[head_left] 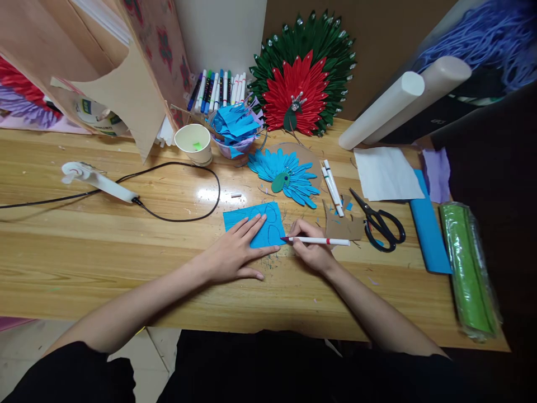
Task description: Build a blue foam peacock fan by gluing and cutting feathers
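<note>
A piece of blue crepe paper (277,218) lies on the wooden table, with dark curved outlines drawn on it. My left hand (235,249) rests flat across its left part, fingers spread, covering some of the paper. In my right hand (312,249) is a white marker (321,241) with a red band, gripped near its dark red tip. The tip meets the paper's right edge or hovers just over it; I cannot tell which. Behind the paper sits a blue petal flower (287,173) with a green leaf-shaped piece at its centre.
Black scissors (380,221) and cardboard scraps (344,224) lie right of my hand, near two capped markers (332,187). A glue gun (100,182) trails its cord at left. A paper cup (193,144) stands behind. Green wrapped crepe paper (470,274) lies along the right edge.
</note>
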The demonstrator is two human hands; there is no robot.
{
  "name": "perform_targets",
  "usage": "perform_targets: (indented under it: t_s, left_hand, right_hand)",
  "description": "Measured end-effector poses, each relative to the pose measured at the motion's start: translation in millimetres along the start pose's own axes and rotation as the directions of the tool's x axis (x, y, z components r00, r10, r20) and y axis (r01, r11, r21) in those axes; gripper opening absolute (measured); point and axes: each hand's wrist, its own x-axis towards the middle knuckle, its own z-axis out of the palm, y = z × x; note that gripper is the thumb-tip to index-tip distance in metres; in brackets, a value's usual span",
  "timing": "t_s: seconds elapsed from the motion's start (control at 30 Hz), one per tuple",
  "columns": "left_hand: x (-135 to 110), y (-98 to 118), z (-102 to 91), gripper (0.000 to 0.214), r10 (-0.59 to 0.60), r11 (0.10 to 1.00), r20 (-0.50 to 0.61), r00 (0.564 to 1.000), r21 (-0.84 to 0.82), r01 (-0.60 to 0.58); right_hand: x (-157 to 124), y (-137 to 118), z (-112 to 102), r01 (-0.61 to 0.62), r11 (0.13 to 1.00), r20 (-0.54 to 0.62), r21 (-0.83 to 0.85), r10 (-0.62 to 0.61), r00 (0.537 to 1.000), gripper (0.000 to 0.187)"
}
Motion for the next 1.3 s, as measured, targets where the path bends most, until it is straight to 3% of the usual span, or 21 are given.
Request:
perform_targets:
  t_s: [0.27, 0.5, 0.73, 0.97, 1.3]
  left_hand:
    - [0, 1, -0.9, 0.065, -0.006, 1.000, 0.018, 1.000, 0.005, 0.006]
    - [0, 1, -2.6, 0.064, -0.007, 1.000, 0.011, 1.000, 0.008, 0.007]
    - [0, 0, -0.9, 0.065, -0.010, 1.000, 0.016, 1.000, -0.018, 0.010]
    - [0, 1, -1.6, 0.063, -0.015, 0.999, 0.010, 1.000, -0.042, 0.015]
    - [0, 0, -0.8, 0.064, -0.007, 1.000, 0.006, 1.000, -0.029, 0.007]
  right_hand:
    - [1, -4, -2, 0.082, 0.994, 0.107, 0.065, -0.089, 0.990, 0.005]
    - [4, -8, 0, 0.120, 0.991, 0.204, -0.056, -0.107, 0.973, 0.005]
    - [3, -4, -4, 0.103, 0.994, 0.157, -0.024, -0.098, 0.983, 0.007]
    - [3, 2, -3, -0.030, 0.996, -0.043, 0.079, 0.033, 0.998, 0.006]
    - [7, -8, -1, 0.008, 0.996, 0.027, -0.086, -0.005, 1.000, 0.010]
